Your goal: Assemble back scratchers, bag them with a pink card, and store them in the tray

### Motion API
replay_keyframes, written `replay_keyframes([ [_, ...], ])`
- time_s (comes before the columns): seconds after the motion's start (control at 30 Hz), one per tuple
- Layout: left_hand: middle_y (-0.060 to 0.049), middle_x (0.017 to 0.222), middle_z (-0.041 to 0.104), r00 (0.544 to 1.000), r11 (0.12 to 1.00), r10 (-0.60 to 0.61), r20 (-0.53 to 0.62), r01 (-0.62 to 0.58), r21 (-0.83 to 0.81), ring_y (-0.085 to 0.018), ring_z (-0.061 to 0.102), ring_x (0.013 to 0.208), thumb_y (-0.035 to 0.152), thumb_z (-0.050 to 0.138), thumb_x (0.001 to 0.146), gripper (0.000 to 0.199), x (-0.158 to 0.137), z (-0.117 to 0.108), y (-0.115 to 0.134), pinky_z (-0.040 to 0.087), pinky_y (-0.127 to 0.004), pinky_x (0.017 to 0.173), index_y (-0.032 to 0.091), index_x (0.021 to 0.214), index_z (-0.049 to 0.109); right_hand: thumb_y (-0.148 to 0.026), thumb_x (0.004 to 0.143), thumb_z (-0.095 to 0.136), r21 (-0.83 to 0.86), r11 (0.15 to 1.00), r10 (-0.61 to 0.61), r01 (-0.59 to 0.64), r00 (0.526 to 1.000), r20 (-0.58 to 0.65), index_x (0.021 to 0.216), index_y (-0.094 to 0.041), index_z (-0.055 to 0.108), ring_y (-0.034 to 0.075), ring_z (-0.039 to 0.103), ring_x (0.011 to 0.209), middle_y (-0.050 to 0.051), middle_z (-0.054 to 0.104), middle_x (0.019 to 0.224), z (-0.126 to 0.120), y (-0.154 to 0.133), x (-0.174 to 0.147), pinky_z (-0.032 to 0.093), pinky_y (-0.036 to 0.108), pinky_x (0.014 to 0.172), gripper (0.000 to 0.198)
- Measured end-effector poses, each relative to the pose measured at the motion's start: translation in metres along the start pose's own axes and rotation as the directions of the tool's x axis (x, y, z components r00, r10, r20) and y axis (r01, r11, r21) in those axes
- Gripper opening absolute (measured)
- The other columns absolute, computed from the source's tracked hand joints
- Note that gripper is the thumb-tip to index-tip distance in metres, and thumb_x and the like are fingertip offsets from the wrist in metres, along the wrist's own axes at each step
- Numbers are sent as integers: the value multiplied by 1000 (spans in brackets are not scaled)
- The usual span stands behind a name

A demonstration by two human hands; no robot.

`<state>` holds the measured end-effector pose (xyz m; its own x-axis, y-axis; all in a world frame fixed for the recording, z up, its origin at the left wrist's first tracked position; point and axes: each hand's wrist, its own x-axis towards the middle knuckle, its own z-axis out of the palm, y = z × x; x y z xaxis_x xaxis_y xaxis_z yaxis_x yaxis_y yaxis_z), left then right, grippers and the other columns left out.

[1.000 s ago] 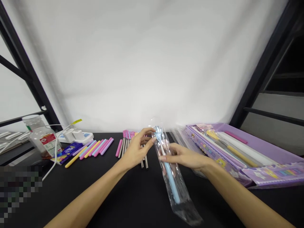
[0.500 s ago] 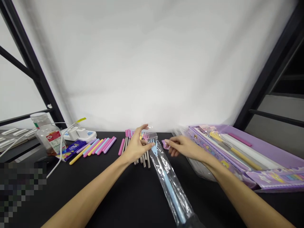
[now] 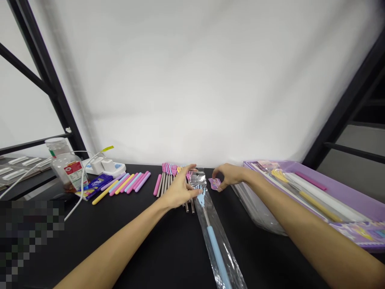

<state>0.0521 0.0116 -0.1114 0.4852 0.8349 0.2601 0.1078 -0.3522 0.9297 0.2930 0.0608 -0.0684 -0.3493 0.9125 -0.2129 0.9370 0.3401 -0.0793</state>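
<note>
Bagged scratcher [image 3: 213, 241] is touched under the thumb of the wide-spread left hand [image 3: 177, 192]; card [image 3: 214, 184] is flanked by curved fingers of the right hand [image 3: 231, 174], grip unclear

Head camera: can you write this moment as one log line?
left hand: touching clear bag; right hand: at small pink-purple card; in bag: blue-handled stick; at right: purple box

Left fingers [image 3: 189, 168] parted, right fingers [image 3: 217, 170] curved downward
</note>
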Motion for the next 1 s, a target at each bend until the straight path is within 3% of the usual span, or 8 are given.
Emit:
replay_keyframes([
  [0.27,-15,147,33,1000,999,1,17,0,-34,-5,61,60,18,72,73,78,-1,2,-1,44,-18,47,27,140,34,-47,52,82,70,997,-31,36,997,-72,106,-17,68,30,61,104,12,66,113,3,8,1,47,34,84,64],
  [0.47,-17,150,29,999,1000,6,31,-5,-28,-5,61,60,20,72,73,79,-2,4,-2,45,-20,48,28,141,33,-35,53,81,137,987,-59,88,976,-208,99,-19,65,30,61,101,11,67,107,-2,7,-8,46,35,85,51],
  [0.53,-17,150,28,1000,1000,7,29,-6,-18,-4,60,59,20,72,73,79,-2,4,-2,45,-20,48,27,142,33,-33,54,80,203,974,-48,99,969,-242,99,-18,63,27,63,93,9,67,101,-6,5,-17,48,34,78,50],
  [0.63,-17,149,30,1000,1000,11,25,-11,-9,-3,58,58,19,72,73,80,-2,5,-3,45,-19,48,25,142,33,-31,57,79,405,904,-38,139,968,-249,102,-18,58,21,64,74,5,66,90,-12,1,-36,47,30,64,52],
  [0.73,-16,148,33,999,1000,11,35,-11,-8,-3,57,57,20,72,73,80,-2,5,-2,44,-20,47,26,142,33,-31,65,76,592,770,-87,238,958,-273,108,-19,56,18,65,70,3,66,88,-13,-8,-56,47,29,64,49],
  [0.87,-15,147,34,997,1000,29,74,-29,-1,-2,56,56,20,71,75,81,-4,6,1,43,-19,47,29,144,31,-38,77,69,662,657,-30,361,890,-455,118,-21,56,20,64,76,3,69,80,-2,-27,-75,48,32,71,46],
  [1.0,-16,150,30,988,998,54,143,-52,-16,-1,54,56,23,70,78,83,-7,9,6,42,-18,46,35,147,27,-43,80,67,584,696,80,418,762,-642,90,-18,66,22,64,77,6,71,81,12,-43,-78,48,33,70,27],
])
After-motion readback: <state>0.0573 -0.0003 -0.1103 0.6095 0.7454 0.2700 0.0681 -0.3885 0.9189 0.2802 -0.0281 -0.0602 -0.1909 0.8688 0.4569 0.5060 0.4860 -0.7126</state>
